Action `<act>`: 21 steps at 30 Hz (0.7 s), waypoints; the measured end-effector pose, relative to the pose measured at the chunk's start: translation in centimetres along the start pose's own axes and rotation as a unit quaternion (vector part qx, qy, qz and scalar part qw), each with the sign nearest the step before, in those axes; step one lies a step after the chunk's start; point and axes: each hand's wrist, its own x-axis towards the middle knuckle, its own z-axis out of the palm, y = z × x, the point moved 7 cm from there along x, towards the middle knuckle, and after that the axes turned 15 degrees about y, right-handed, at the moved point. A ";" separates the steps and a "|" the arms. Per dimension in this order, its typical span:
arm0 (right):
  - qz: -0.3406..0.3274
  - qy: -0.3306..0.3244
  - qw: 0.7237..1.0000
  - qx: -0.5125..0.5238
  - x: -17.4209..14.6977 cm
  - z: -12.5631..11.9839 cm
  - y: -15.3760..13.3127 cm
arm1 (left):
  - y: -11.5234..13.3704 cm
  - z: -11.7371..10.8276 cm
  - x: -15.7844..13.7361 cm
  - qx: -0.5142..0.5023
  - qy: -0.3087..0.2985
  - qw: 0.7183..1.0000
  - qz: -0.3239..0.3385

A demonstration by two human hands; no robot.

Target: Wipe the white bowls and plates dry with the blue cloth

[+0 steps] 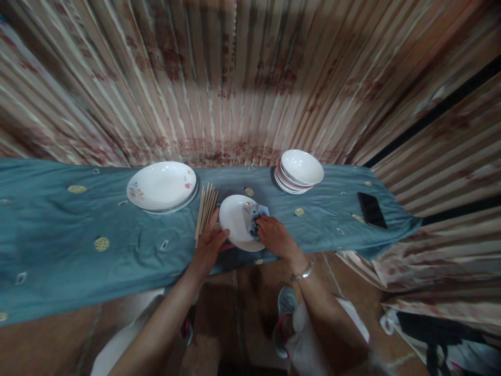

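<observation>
1. We're seeing the white plate (234,219) near the counter's front edge, between both hands; we can't tell if it's lifted.
2. We're seeing the left hand (211,243) gripping the plate's left rim, thumb lying on top.
3. We're seeing the right hand (275,236) pinching a blue-and-white cloth (256,215), pressing it against the plate's right side.
4. We're noting wooden chopsticks (206,213) lying just left of the plate, near the left hand.
5. We're noting stacked larger plates (161,184) sitting farther left, stacked bowls (302,168) standing back right, a dark phone (371,210) lying far right.
6. We're logging a teal cover draping the counter (133,250), curtains (242,89) hanging behind.
</observation>
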 end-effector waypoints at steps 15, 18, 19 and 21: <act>0.044 -0.014 0.955 0.294 -2.0 -0.8 -1.2 | 0.8 0.2 -0.1 0.026 0.015 0.999 0.037; 0.021 0.015 0.925 0.380 -1.9 -0.5 -2.2 | 0.8 0.2 0.0 0.036 0.022 0.998 0.040; 0.017 0.026 0.918 0.395 -1.8 -0.5 -2.5 | 0.8 0.1 0.0 0.039 0.024 0.998 0.040; 0.008 0.042 0.914 0.403 -1.7 -0.4 -3.0 | 0.8 0.1 0.1 0.041 0.023 0.998 0.037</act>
